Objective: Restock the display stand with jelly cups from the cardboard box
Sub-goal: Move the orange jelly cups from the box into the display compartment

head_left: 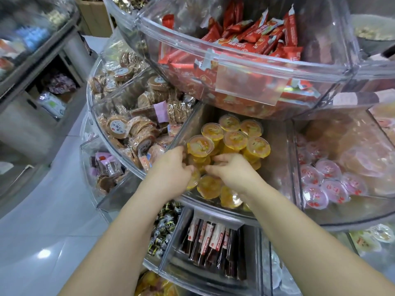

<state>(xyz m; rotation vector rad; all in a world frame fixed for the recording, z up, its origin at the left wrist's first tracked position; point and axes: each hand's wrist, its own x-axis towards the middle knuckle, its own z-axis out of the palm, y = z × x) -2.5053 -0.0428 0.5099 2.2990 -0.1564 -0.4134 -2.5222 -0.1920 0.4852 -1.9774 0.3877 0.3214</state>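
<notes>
Yellow jelly cups (pixel 233 137) lie piled in a clear wedge compartment of the round display stand (pixel 213 210), middle tier. Both my hands reach into this compartment over its front rim. My left hand (pixel 171 169) curls its fingers round a yellow cup (pixel 192 178) at the front left of the pile. My right hand (pixel 230 171) has its fingers bent down onto the cups in the middle of the pile, touching them; whether it grips one I cannot tell. The cardboard box is out of sight.
Wrapped round biscuits (pixel 128 124) fill the compartment to the left, pink jelly cups (pixel 329 180) the one to the right. Red packets (pixel 245 45) sit in the tier above, overhanging the yellow cups. Dark stick packs (pixel 211 242) lie in the tier below. Grey floor lies at left.
</notes>
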